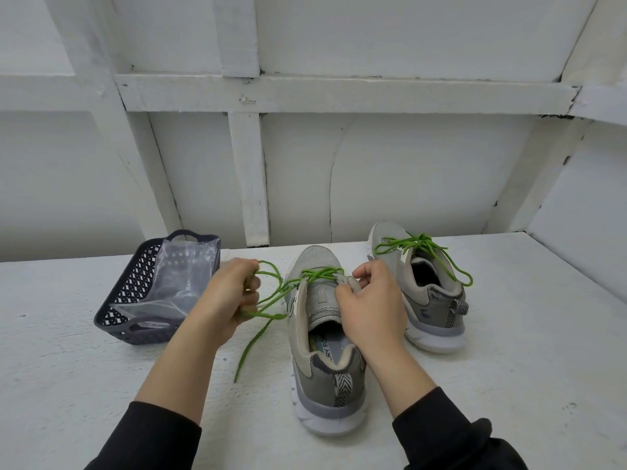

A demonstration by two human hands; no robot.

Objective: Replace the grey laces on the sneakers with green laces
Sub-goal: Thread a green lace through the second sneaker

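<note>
Green lace (320, 273) crosses the front eyelets of the near sneaker (322, 337) and runs out to my left hand (230, 296). My fingers there are curled tight round its strands. One loop stands up above my knuckles, and a loose end trails across the white table (509, 368) towards me, ending left of the sneaker.

My right hand (369, 303) is closed on the sneaker itself. Thumb and fingers pinch the grey flap by the eyelets on its right side, just beside the crossings. The near sneaker stands on its sole in the middle of the table, heel towards me and toe towards the wall. Its tongue is bare below the lacing at the front.

Behind it and to the right stands the far sneaker (431, 300), also heel towards me. A second green lace (422, 239) is bunched over its tongue. One loop lies out towards the toe, and a longer one hangs down the right side of the collar.

Left of my left hand sits a dark perforated basket (134, 286) with a clear plastic bag (176, 283) lying in it. I cannot tell what the bag holds. Black sleeves cover both my forearms at the bottom of the view.
</note>
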